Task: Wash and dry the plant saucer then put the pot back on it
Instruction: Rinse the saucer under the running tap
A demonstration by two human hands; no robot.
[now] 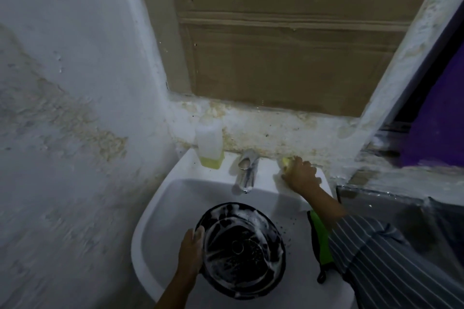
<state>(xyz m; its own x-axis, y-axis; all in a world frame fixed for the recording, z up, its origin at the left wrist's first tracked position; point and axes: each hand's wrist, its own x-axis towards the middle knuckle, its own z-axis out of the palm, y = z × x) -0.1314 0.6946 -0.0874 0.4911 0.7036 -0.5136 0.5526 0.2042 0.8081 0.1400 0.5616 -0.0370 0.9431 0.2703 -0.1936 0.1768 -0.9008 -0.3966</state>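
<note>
A peeling white wall (pixel 75 83) is filling the left of the view, and a brown cardboard panel (pixel 288 45) is standing in the recess at the far side, above a stained ledge (pixel 276 128). Below the ledge a white sink (pixel 160 198) is taking up the near centre of the scene. Inside its basin the black plant saucer (pixel 242 249) is sitting tilted a little, its inner face turned up and streaked with white soap foam. The left hand (pixel 191 252) is gripping the saucer at its left rim, with the thumb lying over the edge and the fingers hidden beneath it. A striped sleeve (pixel 391 263) is coming in from the near right, and a green and black cloth (pixel 321 241) is hanging just beside it over the sink's right edge. A clear bottle (pixel 210 145) with a little yellow liquid at the bottom is standing on the far left corner of the sink. A chrome tap (pixel 247 170) is standing at the far middle, its spout pointing toward the basin. The right hand (pixel 300 174) is resting on the far right corner of the sink, its fingers curled around a yellow sponge (pixel 286 162) that is only partly showing past the fingertips.
</note>
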